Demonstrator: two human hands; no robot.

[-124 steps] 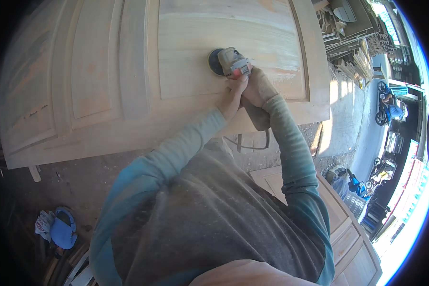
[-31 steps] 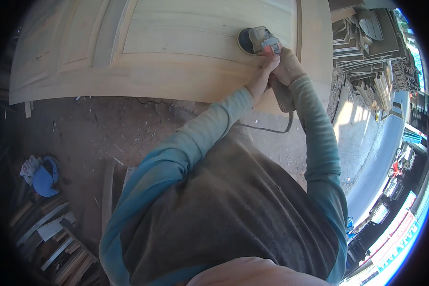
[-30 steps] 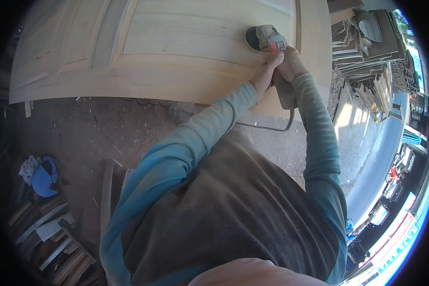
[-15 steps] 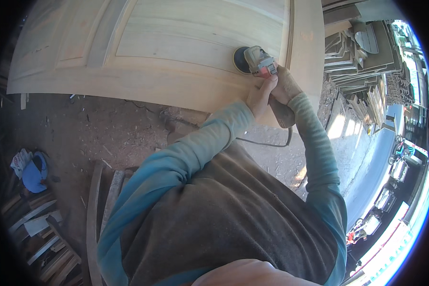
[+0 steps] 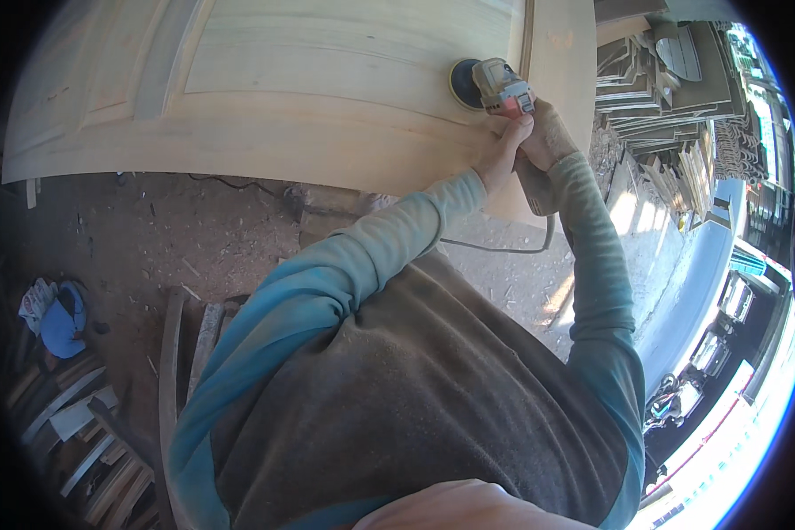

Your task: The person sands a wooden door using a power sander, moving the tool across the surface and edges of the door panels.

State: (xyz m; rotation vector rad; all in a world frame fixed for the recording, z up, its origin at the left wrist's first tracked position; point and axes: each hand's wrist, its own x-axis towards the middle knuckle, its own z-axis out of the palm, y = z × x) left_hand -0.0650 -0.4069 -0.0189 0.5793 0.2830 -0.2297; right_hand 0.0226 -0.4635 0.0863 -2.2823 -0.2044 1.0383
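The left grip (image 5: 500, 152) and the right grip (image 5: 549, 141) are side by side, both closed around a sander (image 5: 502, 87). Its round, dark disc (image 5: 463, 85) is on a big, pale wooden door (image 5: 309, 132), close to the low right corner of a wide panel. The door lies flat and has some orange-brown smudges. A cord (image 5: 503, 250) bends down behind the sander. The floor (image 5: 155, 234) is dusty, with little wood bits all over. Off to the left are a blue bundle (image 5: 62, 327) and a pile of wood strips (image 5: 88, 442). To the right, boards (image 5: 711, 79) stand in stacks, sunny patches (image 5: 624, 210) light the ground, and a bright street shows.
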